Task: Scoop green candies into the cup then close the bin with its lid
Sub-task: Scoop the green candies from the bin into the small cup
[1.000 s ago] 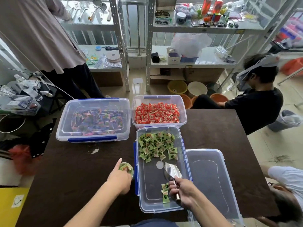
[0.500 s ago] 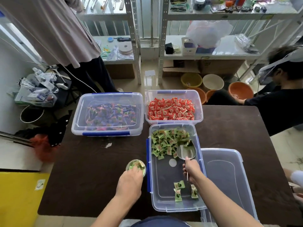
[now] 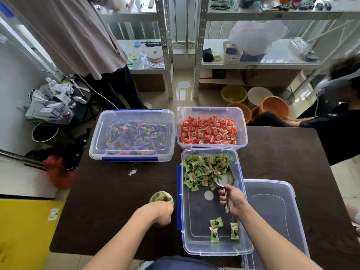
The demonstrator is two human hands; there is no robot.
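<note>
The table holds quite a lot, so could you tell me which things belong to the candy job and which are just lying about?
In use:
green candy bin
green candies
scoop in right hand
cup in left hand
lid

Lying about:
red candy bin
lidded mixed candy bin

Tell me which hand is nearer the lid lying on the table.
Right. The right hand holds the scoop over the green bin, just left of the lid; the left hand holds the cup beyond the bin.

Three clear bins (image 3: 212, 248) are standing on the table, and one is wearing a lid. One loose lid (image 3: 272, 211), one cup (image 3: 161, 197) and one scoop (image 3: 224, 180) are showing.
</note>
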